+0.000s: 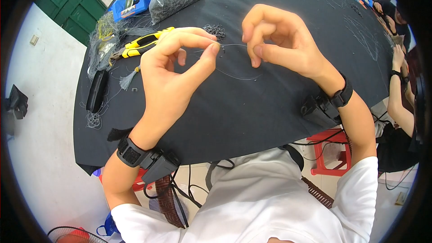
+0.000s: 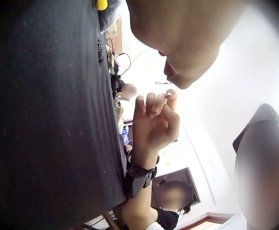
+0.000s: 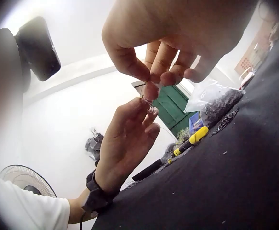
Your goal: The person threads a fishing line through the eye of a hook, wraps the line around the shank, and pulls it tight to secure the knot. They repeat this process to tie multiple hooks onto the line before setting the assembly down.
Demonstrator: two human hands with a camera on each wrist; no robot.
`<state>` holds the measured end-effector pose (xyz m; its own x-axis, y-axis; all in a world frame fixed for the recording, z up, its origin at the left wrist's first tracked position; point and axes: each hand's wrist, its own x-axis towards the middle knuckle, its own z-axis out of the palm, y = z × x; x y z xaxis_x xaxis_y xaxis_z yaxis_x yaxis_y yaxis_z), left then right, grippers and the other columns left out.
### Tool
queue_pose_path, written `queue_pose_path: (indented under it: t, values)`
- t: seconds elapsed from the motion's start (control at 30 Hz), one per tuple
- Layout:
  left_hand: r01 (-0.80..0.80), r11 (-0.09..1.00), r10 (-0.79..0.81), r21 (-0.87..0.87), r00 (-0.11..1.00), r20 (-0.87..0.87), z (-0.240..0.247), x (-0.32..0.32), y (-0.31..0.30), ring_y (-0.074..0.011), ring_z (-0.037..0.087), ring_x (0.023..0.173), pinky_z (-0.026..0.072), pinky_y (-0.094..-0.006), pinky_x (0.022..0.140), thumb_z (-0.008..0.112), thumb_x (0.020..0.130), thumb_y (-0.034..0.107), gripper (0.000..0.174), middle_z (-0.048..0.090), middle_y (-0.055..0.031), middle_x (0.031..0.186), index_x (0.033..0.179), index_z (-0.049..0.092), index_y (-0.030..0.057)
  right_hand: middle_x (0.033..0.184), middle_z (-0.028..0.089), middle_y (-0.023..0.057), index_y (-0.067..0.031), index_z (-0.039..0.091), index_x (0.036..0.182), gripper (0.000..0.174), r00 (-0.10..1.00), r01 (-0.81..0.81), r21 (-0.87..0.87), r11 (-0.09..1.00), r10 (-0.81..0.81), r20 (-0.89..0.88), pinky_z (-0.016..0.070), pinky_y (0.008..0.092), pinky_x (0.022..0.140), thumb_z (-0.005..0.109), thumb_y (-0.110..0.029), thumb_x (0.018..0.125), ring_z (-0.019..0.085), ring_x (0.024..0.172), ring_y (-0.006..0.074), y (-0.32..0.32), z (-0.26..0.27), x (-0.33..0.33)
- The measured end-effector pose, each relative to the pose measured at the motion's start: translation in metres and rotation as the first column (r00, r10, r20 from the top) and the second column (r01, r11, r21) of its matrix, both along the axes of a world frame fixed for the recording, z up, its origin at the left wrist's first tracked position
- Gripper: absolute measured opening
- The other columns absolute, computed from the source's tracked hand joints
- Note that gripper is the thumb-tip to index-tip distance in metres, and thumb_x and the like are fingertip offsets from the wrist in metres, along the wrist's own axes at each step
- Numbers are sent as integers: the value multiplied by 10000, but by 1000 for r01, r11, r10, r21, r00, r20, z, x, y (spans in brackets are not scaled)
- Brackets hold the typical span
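Beneath both raised hands, a table (image 1: 252,112) is covered in black cloth. The right hand's (image 1: 298,40) fingers are curled; the left hand (image 1: 167,80) is partly overlapped with yellow-and-black pliers (image 1: 145,41). Between the hands, a thin filament (image 1: 234,44) is pinched by left thumb and forefinger; right-hand grip cannot be told.

Strand (image 1: 234,44) spans left hand (image 1: 165,80) to right hand (image 1: 294,42), both over the cloth-covered table (image 1: 234,121), with the pile of small parts (image 1: 215,30) on the table just beyond the left fingertips. Pliers (image 1: 132,52) sit behind/left of that hand, tangled filament (image 1: 96,49) left of them, tassel (image 1: 128,81) nearer the wearer; plastic bag (image 1: 175,4) stands farther back, box (image 1: 122,11) at its left.
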<state>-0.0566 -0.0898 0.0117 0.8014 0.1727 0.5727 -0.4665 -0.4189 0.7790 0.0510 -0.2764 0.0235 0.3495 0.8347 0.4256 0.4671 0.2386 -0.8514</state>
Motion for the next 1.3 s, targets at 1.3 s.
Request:
queue_pose_path:
  t: [1.3]
  values:
    - [138,983,-144,-123,989,-41,0,-2,-4,-42,480,749,334,-193,657,657,709,-14,101,628,-33,892,803,632,14,636,525,-31,-18,580,940,159,966,30,-54,998,-42,-254,370,177,523,593,-149,851,470,596,22,10,-6,-13]
